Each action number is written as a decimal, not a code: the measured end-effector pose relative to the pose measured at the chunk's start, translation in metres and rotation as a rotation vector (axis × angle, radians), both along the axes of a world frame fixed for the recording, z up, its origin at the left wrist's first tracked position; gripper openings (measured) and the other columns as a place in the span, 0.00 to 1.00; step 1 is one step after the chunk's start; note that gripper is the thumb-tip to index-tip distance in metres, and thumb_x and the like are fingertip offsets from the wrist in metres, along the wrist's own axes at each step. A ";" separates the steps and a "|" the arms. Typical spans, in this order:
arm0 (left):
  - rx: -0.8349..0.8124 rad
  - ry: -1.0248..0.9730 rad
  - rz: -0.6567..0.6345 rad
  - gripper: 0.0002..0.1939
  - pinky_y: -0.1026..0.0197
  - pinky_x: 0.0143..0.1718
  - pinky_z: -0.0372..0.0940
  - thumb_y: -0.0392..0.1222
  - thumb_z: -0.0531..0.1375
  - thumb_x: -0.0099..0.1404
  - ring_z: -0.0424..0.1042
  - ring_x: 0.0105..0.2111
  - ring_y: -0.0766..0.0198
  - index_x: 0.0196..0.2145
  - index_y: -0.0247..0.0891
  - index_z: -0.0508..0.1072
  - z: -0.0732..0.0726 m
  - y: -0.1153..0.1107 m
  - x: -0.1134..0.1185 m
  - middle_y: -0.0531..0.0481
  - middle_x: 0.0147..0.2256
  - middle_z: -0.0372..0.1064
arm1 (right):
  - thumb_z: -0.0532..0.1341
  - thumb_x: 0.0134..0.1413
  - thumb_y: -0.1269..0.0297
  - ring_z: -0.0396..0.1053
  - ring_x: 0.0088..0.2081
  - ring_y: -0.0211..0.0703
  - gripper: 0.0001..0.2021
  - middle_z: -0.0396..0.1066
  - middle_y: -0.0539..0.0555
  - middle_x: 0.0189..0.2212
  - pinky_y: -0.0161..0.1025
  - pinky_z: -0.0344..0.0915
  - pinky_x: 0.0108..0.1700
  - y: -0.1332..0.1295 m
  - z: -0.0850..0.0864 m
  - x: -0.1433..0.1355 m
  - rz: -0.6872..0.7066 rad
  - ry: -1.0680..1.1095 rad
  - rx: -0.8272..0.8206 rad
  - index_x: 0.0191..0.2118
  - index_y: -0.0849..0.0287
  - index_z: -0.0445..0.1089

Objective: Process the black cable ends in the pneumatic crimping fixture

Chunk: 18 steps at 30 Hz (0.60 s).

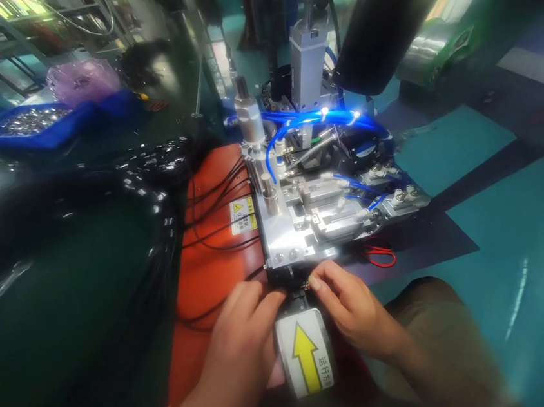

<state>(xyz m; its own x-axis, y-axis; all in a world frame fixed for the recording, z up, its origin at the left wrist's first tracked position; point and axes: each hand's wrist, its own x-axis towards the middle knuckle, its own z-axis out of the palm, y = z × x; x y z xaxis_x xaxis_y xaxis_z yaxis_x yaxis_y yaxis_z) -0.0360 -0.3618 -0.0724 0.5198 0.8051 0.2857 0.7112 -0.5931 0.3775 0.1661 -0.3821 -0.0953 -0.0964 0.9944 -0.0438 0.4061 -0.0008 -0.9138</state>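
Observation:
My left hand point(246, 323) is closed at the front end of the machine point(283, 244), fingers curled and tips hidden; black wires pass close by it. Opposite, my right hand point(358, 311) pinches thumb and forefinger together at a tiny shiny metal piece point(306, 285), too small to name. Between both hands is a dark fixture point(300, 301) under the machine's silver plate. Just below it sits a white guard with a yellow arrow point(307, 352).
Black wires cross the orange-red base point(212, 236), which carries a warning label point(243, 215). Blue air tubes point(321, 117) arch over the machine's metal cylinders. Red-handled scissors or a red loop point(380, 255) lie at right. A blue tray point(35, 128) of small metal parts stands back left.

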 end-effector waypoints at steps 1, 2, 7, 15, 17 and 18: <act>0.003 -0.004 -0.002 0.14 0.58 0.38 0.67 0.28 0.51 0.67 0.66 0.36 0.60 0.40 0.37 0.75 0.000 0.000 -0.001 0.45 0.35 0.68 | 0.49 0.69 0.63 0.61 0.29 0.38 0.10 0.62 0.47 0.27 0.35 0.59 0.33 0.000 0.000 0.000 0.001 -0.007 0.006 0.35 0.55 0.61; 0.007 -0.009 -0.002 0.14 0.59 0.37 0.66 0.28 0.50 0.67 0.66 0.35 0.60 0.39 0.36 0.75 0.000 0.000 -0.001 0.46 0.34 0.67 | 0.49 0.69 0.63 0.61 0.28 0.38 0.09 0.62 0.47 0.26 0.35 0.59 0.33 0.000 0.000 0.000 0.002 -0.015 0.011 0.35 0.55 0.61; 0.024 0.020 0.009 0.14 0.59 0.34 0.64 0.28 0.50 0.67 0.64 0.31 0.61 0.36 0.36 0.75 -0.001 0.001 0.000 0.48 0.29 0.65 | 0.49 0.68 0.64 0.61 0.28 0.39 0.09 0.64 0.47 0.26 0.36 0.59 0.32 0.000 -0.002 0.000 0.003 -0.044 0.031 0.34 0.55 0.61; 0.033 0.160 0.024 0.12 0.53 0.37 0.64 0.29 0.53 0.64 0.66 0.35 0.56 0.36 0.37 0.75 0.005 0.000 0.001 0.45 0.33 0.68 | 0.51 0.67 0.60 0.65 0.29 0.40 0.11 0.67 0.48 0.27 0.36 0.61 0.32 0.003 0.000 0.000 -0.049 -0.027 -0.038 0.34 0.56 0.64; 0.020 0.188 0.050 0.12 0.53 0.37 0.65 0.29 0.54 0.63 0.65 0.35 0.56 0.37 0.38 0.75 0.008 -0.002 0.001 0.45 0.35 0.68 | 0.52 0.67 0.56 0.65 0.27 0.39 0.12 0.66 0.47 0.25 0.35 0.61 0.31 0.000 -0.001 0.003 -0.101 0.020 -0.116 0.34 0.55 0.65; 0.017 0.198 0.060 0.12 0.53 0.37 0.65 0.28 0.54 0.62 0.65 0.36 0.56 0.37 0.38 0.75 0.009 -0.003 0.001 0.45 0.36 0.68 | 0.52 0.67 0.54 0.65 0.26 0.39 0.13 0.65 0.46 0.24 0.35 0.61 0.29 -0.003 -0.003 0.006 -0.137 0.050 -0.151 0.35 0.55 0.66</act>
